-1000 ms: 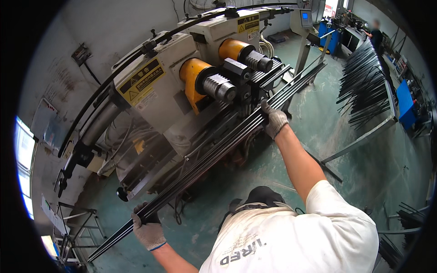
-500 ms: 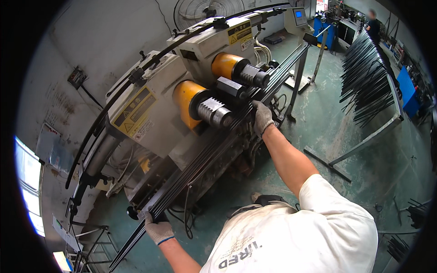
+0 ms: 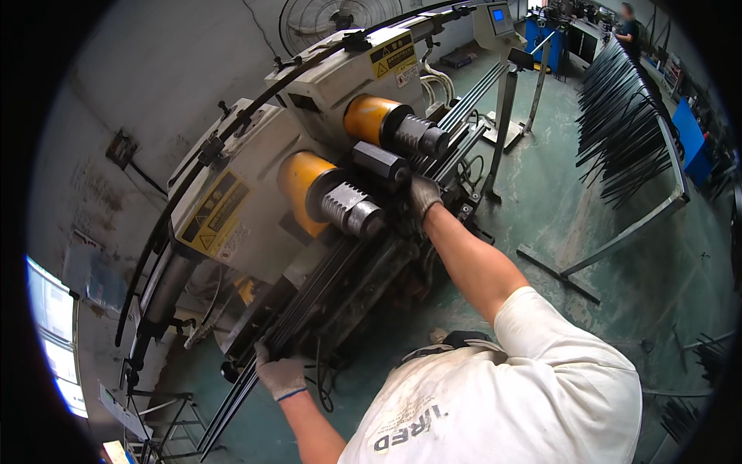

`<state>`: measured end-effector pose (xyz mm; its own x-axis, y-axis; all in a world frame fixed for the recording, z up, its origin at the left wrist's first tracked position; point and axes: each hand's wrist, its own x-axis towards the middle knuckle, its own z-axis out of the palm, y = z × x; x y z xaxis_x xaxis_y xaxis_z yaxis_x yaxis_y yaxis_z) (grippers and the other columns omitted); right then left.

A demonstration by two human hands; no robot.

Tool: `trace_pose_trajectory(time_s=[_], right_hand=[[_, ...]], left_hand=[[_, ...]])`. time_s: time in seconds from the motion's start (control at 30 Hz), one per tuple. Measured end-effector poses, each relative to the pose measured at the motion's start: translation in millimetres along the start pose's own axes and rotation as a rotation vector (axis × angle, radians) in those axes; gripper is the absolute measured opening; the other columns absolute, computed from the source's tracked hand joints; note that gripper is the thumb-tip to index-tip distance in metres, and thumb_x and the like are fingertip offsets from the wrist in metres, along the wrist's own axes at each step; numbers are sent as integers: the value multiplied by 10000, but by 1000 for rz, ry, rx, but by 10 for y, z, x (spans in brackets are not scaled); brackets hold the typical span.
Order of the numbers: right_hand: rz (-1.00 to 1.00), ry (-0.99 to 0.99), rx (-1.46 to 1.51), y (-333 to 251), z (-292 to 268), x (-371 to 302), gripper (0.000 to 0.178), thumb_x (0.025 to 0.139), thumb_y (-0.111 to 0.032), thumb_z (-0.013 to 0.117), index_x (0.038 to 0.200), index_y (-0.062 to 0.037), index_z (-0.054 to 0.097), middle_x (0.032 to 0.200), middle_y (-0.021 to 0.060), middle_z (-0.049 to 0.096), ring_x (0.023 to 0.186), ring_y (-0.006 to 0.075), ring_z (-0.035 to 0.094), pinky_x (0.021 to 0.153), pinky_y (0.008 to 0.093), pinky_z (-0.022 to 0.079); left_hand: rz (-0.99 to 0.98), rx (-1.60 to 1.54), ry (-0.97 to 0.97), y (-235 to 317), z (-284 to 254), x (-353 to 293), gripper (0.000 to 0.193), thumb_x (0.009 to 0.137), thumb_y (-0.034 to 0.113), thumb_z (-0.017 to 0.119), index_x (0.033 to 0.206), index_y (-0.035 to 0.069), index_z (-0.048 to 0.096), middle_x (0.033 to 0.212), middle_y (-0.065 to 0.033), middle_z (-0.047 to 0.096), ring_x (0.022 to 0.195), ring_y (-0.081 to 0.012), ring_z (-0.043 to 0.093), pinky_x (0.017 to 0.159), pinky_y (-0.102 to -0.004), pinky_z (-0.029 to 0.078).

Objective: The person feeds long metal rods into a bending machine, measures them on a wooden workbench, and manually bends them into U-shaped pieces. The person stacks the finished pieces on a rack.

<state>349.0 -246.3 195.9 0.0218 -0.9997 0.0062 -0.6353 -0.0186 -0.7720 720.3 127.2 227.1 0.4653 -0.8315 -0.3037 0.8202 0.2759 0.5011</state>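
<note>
Both my hands wear knitted work gloves. My left hand [image 3: 281,376] is closed around a bundle of long, thin dark metal bars [image 3: 238,396] near its lower-left end. Farther up, my right hand [image 3: 423,196] is at the same bundle beside a dark hexagonal block [image 3: 380,161], its fingertips partly hidden among the dark parts. The bars run diagonally along the front of a beige machine [image 3: 239,193], passing below two ridged steel spindles [image 3: 352,207] with yellow-orange collars [image 3: 305,182]. Their far ends [image 3: 483,89] show beyond the machine.
A rack [image 3: 666,166] hung with many dark rods stands at the right. A control box [image 3: 495,27] with a blue screen is at the far end. Behind the machine is a large fan [image 3: 340,19]. A person [image 3: 627,32] stands in the far right background. A cable hangs below the bars.
The bars have shifted in toward the machine, closer beneath the spindles. My left hand has moved up and right, and my right hand in beside the hexagonal block. The view has shifted slightly.
</note>
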Motion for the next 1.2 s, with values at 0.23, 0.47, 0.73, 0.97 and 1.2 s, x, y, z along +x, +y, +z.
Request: trace_pose_trajectory(time_s=[0.23, 0.47, 0.73, 0.97, 1.2], right_hand=[[-66, 101, -93, -296, -89, -310, 456, 1087, -483, 578, 1240, -120, 808, 1156, 213, 836, 1130, 434, 786, 941, 506, 603], [200, 188, 588, -291, -40, -339, 429, 1106, -428, 584, 1275, -100, 801, 1163, 196, 844, 1141, 423, 785, 989, 492, 600], [182, 177, 878, 96, 230, -304, 383, 1080, -377, 728, 1223, -41, 842, 1183, 169, 859, 1187, 316, 806, 1025, 428, 596], [308, 189, 952, 448, 298, -381, 404, 1078, -358, 754, 1315, -44, 844, 1237, 161, 865, 1203, 231, 803, 1070, 376, 578], [234, 189, 847, 336, 304, -346, 466, 1091, -458, 717, 1221, -30, 848, 1100, 124, 825, 1031, 221, 743, 918, 384, 559]], left_hand=[[342, -26, 368, 971, -1317, 358, 323, 1142, 308, 704, 1294, 42, 808, 1306, -102, 832, 1240, -305, 763, 1145, -454, 593], [149, 49, 225, 136, -593, 465, 329, 1122, 300, 746, 1305, 33, 805, 1329, -116, 828, 1239, -315, 767, 1151, -446, 593], [157, -18, 125, 316, -843, 459, 441, 1146, 304, 691, 1461, -1, 734, 1465, -186, 768, 1362, -365, 713, 1248, -538, 534], [365, 76, 372, 268, -719, 591, 364, 1148, 231, 701, 1385, -39, 761, 1410, -182, 782, 1303, -319, 729, 1211, -431, 558], [212, 85, 407, -115, -252, 554, 393, 1115, 291, 766, 1324, -40, 786, 1367, -181, 809, 1245, -320, 755, 1168, -414, 586]])
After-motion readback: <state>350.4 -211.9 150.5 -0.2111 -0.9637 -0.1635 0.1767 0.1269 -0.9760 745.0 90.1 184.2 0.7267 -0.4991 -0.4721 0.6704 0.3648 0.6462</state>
